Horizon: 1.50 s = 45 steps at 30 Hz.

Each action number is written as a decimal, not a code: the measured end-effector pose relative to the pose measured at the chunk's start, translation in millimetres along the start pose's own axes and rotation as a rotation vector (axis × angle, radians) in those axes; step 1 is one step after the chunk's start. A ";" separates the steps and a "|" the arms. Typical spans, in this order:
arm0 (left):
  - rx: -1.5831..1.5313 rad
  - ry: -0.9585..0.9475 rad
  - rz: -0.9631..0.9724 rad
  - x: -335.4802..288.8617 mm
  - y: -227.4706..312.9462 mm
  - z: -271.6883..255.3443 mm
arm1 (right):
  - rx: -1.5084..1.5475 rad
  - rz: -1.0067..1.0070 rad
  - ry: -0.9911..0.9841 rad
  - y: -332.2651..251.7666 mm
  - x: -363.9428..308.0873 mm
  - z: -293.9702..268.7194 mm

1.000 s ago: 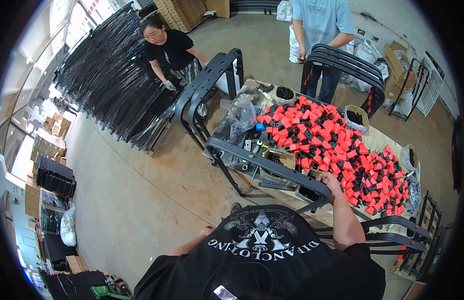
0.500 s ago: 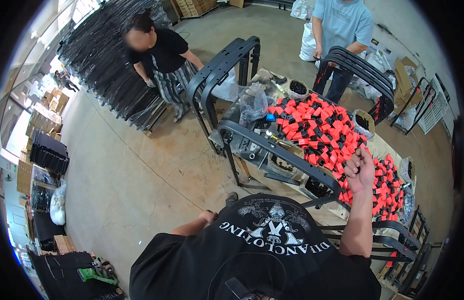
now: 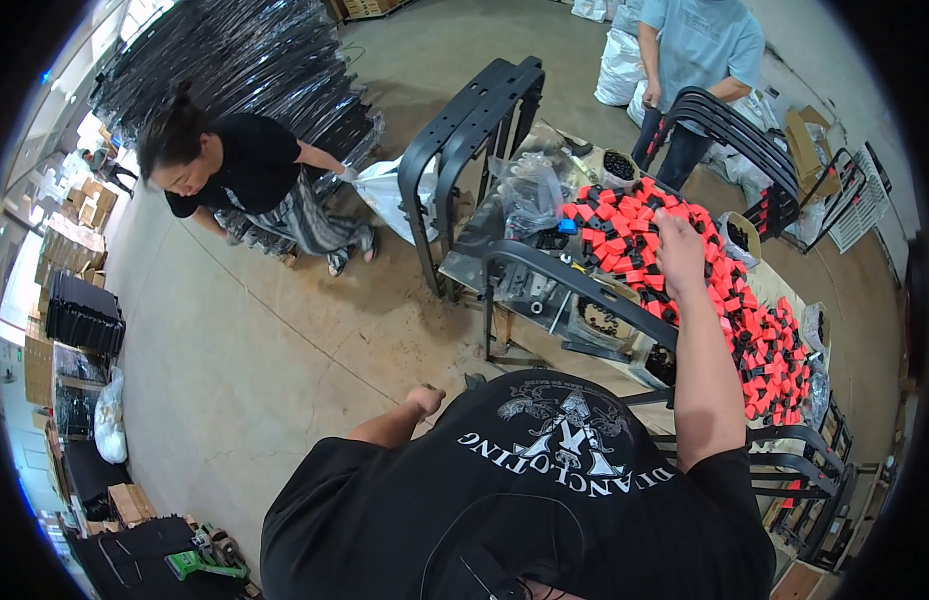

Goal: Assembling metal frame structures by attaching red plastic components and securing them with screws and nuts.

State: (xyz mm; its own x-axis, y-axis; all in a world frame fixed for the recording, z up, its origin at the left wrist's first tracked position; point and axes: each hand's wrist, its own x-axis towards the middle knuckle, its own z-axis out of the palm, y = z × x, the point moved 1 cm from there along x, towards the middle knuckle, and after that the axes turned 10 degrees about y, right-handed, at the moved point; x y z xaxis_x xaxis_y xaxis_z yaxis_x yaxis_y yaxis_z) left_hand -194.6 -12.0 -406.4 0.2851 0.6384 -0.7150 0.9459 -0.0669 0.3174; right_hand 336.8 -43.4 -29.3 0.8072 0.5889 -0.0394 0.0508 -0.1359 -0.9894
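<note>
A large heap of red and black plastic caps (image 3: 730, 270) covers the worktable. Over the heap's upper part is my right hand (image 3: 682, 250), its fingers curled in; anything inside them is hidden. Low on the left, beside my black shirt and above the floor, my left hand (image 3: 425, 400) is loosely closed, and I cannot make out what it holds, if anything. A black bent metal frame (image 3: 575, 280) stands at the table's near edge, between the two hands. Close to it is an open box of small dark parts (image 3: 603, 318).
At the left a person in black (image 3: 250, 165) grips a white sack (image 3: 390, 195). Across the table another person in light blue (image 3: 700, 50) stands by several black curved frames (image 3: 730, 130). Wrapped black stock (image 3: 235, 75) is piled behind. Clear plastic bags (image 3: 535, 195) lie on the table.
My right hand has moved farther over the heap and slightly left. My left hand has risen a little. The person in black has stepped left and bent down, pulling the white sack.
</note>
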 end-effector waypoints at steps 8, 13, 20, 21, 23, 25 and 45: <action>-0.248 -0.031 -0.287 9.7 -51.0 -32.9 | -0.217 0.000 0.117 52.1 24.5 -15.3; 0.025 0.035 0.136 46.9 -163.4 32.3 | -0.183 0.225 -0.043 29.4 27.9 7.8; 0.043 -0.021 -0.078 35.7 -99.9 -62.0 | 0.165 0.517 -0.134 45.9 35.2 -5.2; 0.080 -0.008 -0.049 30.4 -81.3 -77.6 | 0.188 0.504 -0.119 46.1 36.2 -1.7; 0.152 -0.020 0.011 24.9 -35.5 -106.0 | 0.204 0.506 -0.141 51.4 40.8 -3.7; -0.131 0.134 0.165 19.4 4.0 -121.7 | 0.100 0.433 -0.065 43.2 37.3 0.7; 0.331 0.090 0.936 47.5 496.0 -34.1 | -0.510 -0.087 -0.080 60.6 42.9 -6.0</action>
State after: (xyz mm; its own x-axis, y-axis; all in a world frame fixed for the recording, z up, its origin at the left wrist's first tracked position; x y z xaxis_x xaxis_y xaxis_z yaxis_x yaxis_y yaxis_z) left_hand 282.9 11.3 -261.7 0.9382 0.2740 -0.2113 0.3455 -0.7747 0.5296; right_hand 378.0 -31.1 -90.1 0.7410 0.6715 0.0099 0.4119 -0.4428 -0.7964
